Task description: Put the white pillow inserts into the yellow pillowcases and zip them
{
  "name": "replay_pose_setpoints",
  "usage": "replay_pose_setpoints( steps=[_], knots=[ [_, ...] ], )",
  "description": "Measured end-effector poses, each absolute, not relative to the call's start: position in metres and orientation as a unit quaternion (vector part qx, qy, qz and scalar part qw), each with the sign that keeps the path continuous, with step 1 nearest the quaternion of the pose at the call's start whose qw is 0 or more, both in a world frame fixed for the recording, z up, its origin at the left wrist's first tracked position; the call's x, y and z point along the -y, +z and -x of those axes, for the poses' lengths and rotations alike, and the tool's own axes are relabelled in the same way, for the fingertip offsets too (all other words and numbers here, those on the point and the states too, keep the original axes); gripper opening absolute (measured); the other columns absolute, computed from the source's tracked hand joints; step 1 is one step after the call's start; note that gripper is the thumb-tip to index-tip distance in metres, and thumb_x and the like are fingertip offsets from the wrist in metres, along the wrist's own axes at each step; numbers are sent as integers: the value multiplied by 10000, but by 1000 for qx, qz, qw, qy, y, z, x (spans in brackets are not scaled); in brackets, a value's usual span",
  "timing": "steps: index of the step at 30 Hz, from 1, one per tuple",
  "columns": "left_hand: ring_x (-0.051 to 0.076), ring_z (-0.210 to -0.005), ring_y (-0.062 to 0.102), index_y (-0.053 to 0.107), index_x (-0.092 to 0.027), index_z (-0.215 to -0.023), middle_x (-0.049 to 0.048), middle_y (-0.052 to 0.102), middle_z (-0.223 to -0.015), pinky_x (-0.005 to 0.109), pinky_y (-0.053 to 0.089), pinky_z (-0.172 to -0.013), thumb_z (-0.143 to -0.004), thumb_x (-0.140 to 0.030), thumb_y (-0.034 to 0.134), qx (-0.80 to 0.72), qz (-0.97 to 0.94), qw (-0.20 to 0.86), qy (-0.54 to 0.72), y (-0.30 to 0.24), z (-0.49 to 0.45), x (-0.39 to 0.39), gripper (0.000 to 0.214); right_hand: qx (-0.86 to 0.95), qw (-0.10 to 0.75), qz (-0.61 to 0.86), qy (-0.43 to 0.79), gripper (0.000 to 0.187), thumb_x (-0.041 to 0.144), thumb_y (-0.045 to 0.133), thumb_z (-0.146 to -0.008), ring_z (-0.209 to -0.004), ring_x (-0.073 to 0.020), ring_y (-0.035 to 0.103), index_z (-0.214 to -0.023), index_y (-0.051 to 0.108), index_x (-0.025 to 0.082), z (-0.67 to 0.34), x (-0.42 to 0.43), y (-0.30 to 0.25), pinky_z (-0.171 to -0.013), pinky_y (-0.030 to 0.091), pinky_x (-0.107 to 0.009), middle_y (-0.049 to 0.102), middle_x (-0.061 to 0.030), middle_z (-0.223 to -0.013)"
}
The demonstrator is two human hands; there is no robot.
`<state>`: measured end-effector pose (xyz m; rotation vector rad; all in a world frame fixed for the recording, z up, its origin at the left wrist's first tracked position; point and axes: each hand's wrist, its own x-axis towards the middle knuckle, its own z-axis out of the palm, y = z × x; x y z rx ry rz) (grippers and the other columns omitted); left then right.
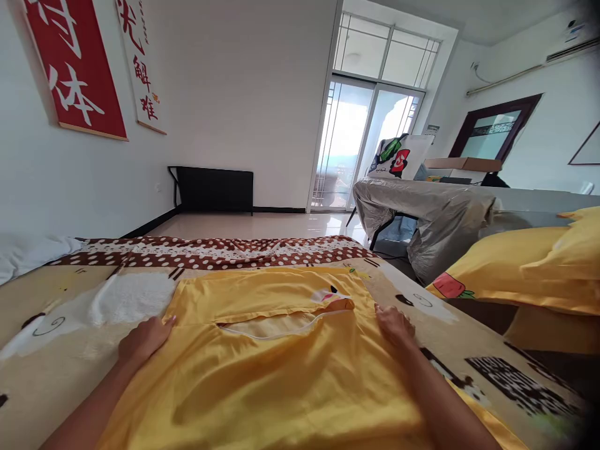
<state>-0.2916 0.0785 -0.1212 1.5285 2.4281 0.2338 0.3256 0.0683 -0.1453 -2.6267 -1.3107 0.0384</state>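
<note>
Head view: yellow fabric cover (262,375) spread on the patterned blanket (98,350), front and centre, near edge running out of the bottom of frame. Left hand (149,337) grasping the cover's left edge, fingers closed on the cloth. Right hand (396,325) same on the right edge, roughly level with the left. Slit opening (272,326) between the hands, gaping, paler cloth visible inside, white trim along its lower lip. Small printed face patch just above its right end. Cloth below the slit is loosely rippled.

Around it: brown dotted band (210,253) along the blanket's far side. Yellow pillows (515,262) stacked at right, carrot print on one corner. Beyond, plastic-draped worktop (422,200) with white printed bag (417,153) and cardboard box (464,164). Black folded panel (215,190) against the far wall.
</note>
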Motion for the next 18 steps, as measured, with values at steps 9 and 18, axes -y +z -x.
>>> replay_pose_setpoints(
  steps=[9,18],
  knots=[
    [362,-915,603,573,-193,-1148,183,657,-1014,419,410,-722,-889,-478,111,-818,-568,71,53,-123,312,-75,602,505,63,860,32,438,328,261,-943,-1006,-310,626,-1247,499,120,-333,-88,-146,-835,456,-427,643,-209,-1088],
    [313,-841,606,591,-198,-873,127,669,-878,384,418,-724,-871,-536,207,-833,-548,71,37,-124,338,-89,511,482,42,875,34,456,403,314,-929,-1047,-342,604,-1076,638,118,-343,-95,-142,-863,448,-455,640,-212,-1107]
  ],
)
